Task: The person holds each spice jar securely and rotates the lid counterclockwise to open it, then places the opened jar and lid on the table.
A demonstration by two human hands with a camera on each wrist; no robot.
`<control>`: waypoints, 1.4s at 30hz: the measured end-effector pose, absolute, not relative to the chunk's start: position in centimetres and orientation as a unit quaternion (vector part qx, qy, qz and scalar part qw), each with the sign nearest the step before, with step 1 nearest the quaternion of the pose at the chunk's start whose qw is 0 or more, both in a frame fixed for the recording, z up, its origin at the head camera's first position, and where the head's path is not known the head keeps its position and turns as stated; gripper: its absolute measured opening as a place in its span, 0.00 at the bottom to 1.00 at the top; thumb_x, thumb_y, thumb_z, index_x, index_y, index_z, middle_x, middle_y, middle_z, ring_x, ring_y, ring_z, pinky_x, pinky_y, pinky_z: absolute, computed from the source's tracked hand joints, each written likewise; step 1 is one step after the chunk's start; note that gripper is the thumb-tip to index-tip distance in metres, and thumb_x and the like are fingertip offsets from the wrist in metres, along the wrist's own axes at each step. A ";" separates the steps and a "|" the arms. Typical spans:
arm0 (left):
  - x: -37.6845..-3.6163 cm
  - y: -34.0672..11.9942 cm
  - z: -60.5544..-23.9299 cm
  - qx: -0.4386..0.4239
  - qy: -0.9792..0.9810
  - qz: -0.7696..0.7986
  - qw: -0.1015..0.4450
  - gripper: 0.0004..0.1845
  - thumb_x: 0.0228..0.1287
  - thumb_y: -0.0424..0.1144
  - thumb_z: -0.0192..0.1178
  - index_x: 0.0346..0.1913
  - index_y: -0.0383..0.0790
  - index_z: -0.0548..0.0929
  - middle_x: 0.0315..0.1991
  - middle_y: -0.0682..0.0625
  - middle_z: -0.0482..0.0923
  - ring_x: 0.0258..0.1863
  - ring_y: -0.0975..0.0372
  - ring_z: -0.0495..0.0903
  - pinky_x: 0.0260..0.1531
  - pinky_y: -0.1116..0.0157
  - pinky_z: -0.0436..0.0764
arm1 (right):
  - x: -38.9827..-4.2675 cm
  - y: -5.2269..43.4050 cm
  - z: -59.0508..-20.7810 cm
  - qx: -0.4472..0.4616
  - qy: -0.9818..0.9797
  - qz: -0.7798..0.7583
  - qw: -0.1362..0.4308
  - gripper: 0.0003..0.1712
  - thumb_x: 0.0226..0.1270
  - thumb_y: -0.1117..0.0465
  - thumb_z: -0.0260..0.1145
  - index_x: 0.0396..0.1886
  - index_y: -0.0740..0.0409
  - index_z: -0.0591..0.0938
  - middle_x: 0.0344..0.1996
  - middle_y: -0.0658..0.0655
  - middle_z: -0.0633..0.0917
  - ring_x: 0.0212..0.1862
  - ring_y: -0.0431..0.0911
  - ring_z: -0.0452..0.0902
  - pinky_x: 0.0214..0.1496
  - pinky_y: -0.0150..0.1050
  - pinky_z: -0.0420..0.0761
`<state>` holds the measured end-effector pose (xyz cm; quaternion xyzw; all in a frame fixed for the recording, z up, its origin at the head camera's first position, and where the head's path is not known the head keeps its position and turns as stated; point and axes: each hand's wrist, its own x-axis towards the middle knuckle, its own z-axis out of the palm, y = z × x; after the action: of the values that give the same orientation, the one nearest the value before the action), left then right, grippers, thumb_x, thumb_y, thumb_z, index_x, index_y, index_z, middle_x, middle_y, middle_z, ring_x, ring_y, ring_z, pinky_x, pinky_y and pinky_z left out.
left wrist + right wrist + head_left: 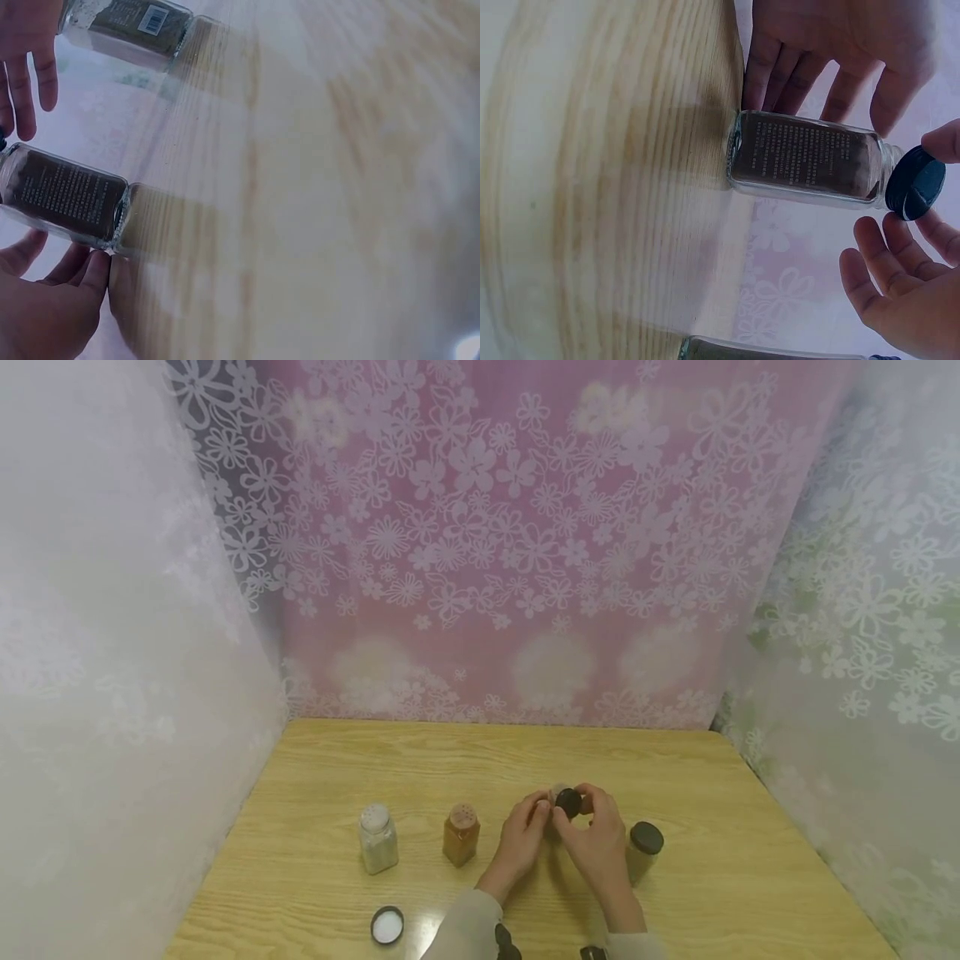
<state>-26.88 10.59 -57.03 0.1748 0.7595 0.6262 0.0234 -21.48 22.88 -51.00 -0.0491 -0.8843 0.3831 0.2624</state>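
Both forearms come in from the near edge of the wooden table (675,777) and meet just right of its middle. The left hand (521,842) stands beside a glass spice jar (806,157), its fingers nearly straight alongside the glass; whether they press it I cannot tell. The right hand (596,839) pinches a black cap (915,184) between thumb and fingertips, at the jar's mouth and tilted off it.

Just right of the right hand stands a capped jar (643,847), close to the wrist. To the left stand an orange-spice jar (461,833) and, further left, a white-powder jar (377,837), both uncapped with shaker tops showing. A loose cap (387,925) lies white side up near the near edge. The far half of the table is bare wood up to the flowered curtains (487,527) along the far and side edges.
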 end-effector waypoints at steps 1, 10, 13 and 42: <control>-26.9 10.6 -57.0 0.175 0.759 0.627 0.025 0.28 0.88 0.53 0.42 0.73 0.39 0.76 0.66 0.39 0.79 0.65 0.45 0.79 0.66 0.44 0.79 | -21.4 22.9 -51.0 -0.051 -0.885 0.384 0.259 0.27 0.62 0.62 0.77 0.59 0.64 0.79 0.41 0.60 0.81 0.46 0.53 0.77 0.45 0.38 0.74; -26.9 10.5 -57.0 0.190 0.764 0.616 0.013 0.27 0.88 0.51 0.41 0.76 0.40 0.72 0.64 0.40 0.80 0.65 0.45 0.79 0.65 0.43 0.80 | -21.1 23.0 -50.9 -0.055 -0.883 0.388 0.256 0.26 0.62 0.61 0.78 0.57 0.63 0.80 0.39 0.59 0.82 0.44 0.49 0.78 0.41 0.33 0.75; -26.9 10.6 -57.0 0.199 0.766 0.611 0.007 0.27 0.88 0.51 0.41 0.78 0.42 0.70 0.62 0.40 0.81 0.63 0.47 0.81 0.62 0.45 0.82 | -21.0 23.0 -51.0 -0.054 -0.884 0.387 0.257 0.26 0.63 0.61 0.77 0.57 0.63 0.80 0.38 0.58 0.83 0.43 0.48 0.78 0.41 0.33 0.74; -26.7 10.4 -56.5 0.213 0.765 0.608 0.019 0.27 0.88 0.49 0.42 0.78 0.39 0.70 0.65 0.36 0.79 0.65 0.44 0.79 0.64 0.44 0.80 | -17.5 23.4 -52.2 -0.035 -0.914 0.398 0.070 0.26 0.65 0.58 0.74 0.61 0.63 0.82 0.42 0.53 0.87 0.36 0.40 0.80 0.35 0.30 0.81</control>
<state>-26.65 10.39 -56.47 0.2132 0.7645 0.6080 0.0190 -17.47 23.42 -52.19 -0.0351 -0.9140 0.3980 0.0704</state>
